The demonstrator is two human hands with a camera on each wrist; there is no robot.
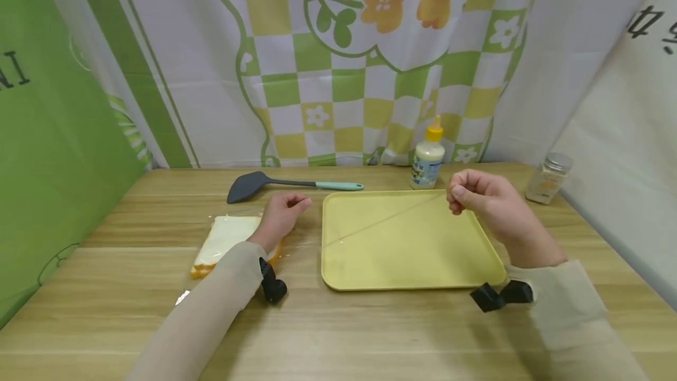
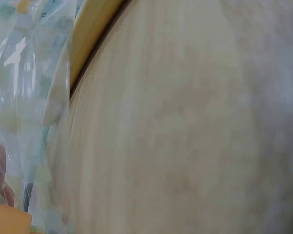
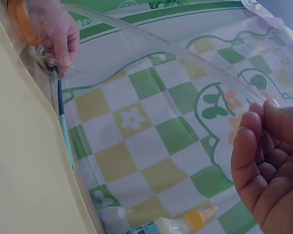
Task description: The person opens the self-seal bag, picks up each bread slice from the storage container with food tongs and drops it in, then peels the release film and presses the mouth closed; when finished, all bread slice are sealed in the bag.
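A packet of sliced white bread (image 1: 226, 239) with brown crusts lies in clear plastic on the left of the table. Over its right end, my left hand (image 1: 281, 216) pinches the clear wrapper (image 2: 31, 83); the film hangs around those fingers in the left wrist view. My right hand (image 1: 486, 207), raised over the right side of the yellow tray (image 1: 391, 257), holds the end of a thin clear strip (image 3: 205, 64) between thumb and forefinger. Faint reddish print runs along this strip, which stretches leftward from the right hand towards the wrapper.
Behind the bread lies a spatula (image 1: 285, 182) with a dark blade and mint handle. A yellow-capped squeeze bottle (image 1: 427, 160) stands behind the tray. At the right table edge is a clear jar (image 1: 549, 180) with a metallic lid. A patterned curtain (image 1: 317, 75) hangs behind.
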